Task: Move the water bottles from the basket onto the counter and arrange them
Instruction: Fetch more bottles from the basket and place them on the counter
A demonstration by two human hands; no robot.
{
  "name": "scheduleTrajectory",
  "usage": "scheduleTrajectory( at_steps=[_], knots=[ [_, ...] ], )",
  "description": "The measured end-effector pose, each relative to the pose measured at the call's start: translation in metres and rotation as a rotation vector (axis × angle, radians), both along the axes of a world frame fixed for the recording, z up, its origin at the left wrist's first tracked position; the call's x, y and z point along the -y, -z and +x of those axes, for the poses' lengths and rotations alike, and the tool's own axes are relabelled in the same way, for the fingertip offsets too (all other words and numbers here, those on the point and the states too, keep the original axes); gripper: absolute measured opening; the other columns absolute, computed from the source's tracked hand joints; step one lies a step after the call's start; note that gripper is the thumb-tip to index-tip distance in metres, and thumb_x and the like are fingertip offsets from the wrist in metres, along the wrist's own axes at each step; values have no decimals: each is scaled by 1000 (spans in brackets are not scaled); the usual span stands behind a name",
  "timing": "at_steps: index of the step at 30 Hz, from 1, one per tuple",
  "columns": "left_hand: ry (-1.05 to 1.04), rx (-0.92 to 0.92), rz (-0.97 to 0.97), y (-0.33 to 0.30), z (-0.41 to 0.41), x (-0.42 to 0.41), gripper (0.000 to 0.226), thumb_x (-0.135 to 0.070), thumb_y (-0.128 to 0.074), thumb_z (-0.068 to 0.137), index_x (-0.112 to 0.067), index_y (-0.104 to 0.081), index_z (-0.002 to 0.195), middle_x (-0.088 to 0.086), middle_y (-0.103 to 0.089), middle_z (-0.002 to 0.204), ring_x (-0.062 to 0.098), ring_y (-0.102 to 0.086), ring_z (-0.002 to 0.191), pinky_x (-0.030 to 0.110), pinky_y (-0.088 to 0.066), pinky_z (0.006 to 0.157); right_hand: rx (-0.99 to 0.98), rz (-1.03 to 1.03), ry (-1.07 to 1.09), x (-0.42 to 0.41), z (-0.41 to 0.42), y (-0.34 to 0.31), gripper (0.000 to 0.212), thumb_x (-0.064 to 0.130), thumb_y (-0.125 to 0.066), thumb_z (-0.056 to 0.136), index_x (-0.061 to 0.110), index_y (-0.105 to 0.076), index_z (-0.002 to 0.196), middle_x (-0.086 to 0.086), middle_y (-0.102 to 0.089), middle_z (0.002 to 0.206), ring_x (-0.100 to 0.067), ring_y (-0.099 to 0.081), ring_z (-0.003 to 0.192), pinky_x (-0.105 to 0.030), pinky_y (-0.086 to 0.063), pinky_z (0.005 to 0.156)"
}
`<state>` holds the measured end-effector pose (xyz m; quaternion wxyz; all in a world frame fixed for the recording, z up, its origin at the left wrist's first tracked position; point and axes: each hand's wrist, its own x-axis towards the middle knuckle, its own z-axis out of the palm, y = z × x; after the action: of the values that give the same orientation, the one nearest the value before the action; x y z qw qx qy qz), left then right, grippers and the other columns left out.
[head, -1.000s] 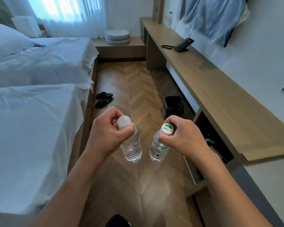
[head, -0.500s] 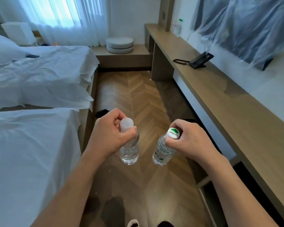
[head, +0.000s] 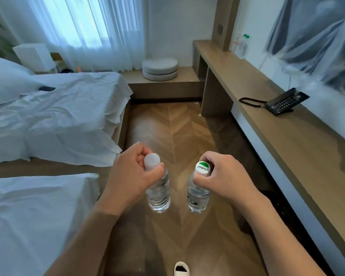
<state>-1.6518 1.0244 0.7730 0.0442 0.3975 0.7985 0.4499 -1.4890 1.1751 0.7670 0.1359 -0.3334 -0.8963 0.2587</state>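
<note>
Meanwhile each hand's grip holds a bottle by its cap: left hand (head: 131, 176) the plain-capped bottle (head: 158, 193), right hand (head: 225, 179) the green-capped bottle (head: 197, 196), counter (head: 299, 140) rightward.

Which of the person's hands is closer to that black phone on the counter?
The right hand, holding a bottle over the floor, is on the phone's side. The left hand, with its bottle, is farther off, toward the beds.

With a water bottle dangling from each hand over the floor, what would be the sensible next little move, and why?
Probably carry both rightward to the counter. The left hand pinches the plain-capped bottle by its neck, and the right hand the green-capped bottle; both hang above the floor, neither set down yet.
</note>
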Motion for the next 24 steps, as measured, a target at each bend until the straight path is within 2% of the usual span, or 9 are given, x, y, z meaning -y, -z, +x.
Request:
scheduleTrajectory(
  at_steps=[3,6,10,15,20,24],
  knots=[
    [-39,17,25,-10,-57,-47,27,-27,-81,70,-16,-60,80,-2,-63,65,13,-60,65,21,-47,52,-24,-22,-33,-47,-58,-8,19,42,-70,73,29,-58,82,12,-64,73,-7,-61,65,-19,-45,55],
    [-56,90,74,-12,-116,-91,28,-23,-81,71,-10,-59,80,9,-62,64,22,-55,55,29,-44,49,-37,-44,-41,-92,-116,-12,22,43,-71,73,30,-59,86,14,-63,75,-7,-63,68,-23,-53,58],
    [-42,99,89,-6,-190,-150,29,-33,-75,65,-13,-56,74,8,-57,60,7,-42,47,18,-38,45,-64,-35,-13,-152,-192,-11,19,42,-68,72,29,-60,84,13,-63,73,-11,-64,69,-35,-59,63],
    [12,78,43,0,-297,-228,24,-32,-74,59,-20,-57,70,2,-60,60,4,-45,47,21,-39,46,-71,24,14,-221,-294,-7,19,42,-67,74,29,-60,84,13,-63,72,-10,-63,68,-30,-58,62],
    [45,54,64,-17,-396,-305,23,-23,-78,63,-18,-57,71,-3,-59,60,3,-46,48,14,-38,46,-91,30,69,-295,-388,-16,19,44,-66,76,29,-57,84,13,-61,71,-8,-62,65,-17,-52,54],
    [37,43,56,-16,-470,-366,26,-32,-78,62,-18,-58,73,-2,-60,61,14,-54,53,20,-42,48,-114,5,86,-351,-457,-12,25,52,-61,71,30,-57,83,14,-61,69,-8,-64,64,-24,-58,56]
  ],
)
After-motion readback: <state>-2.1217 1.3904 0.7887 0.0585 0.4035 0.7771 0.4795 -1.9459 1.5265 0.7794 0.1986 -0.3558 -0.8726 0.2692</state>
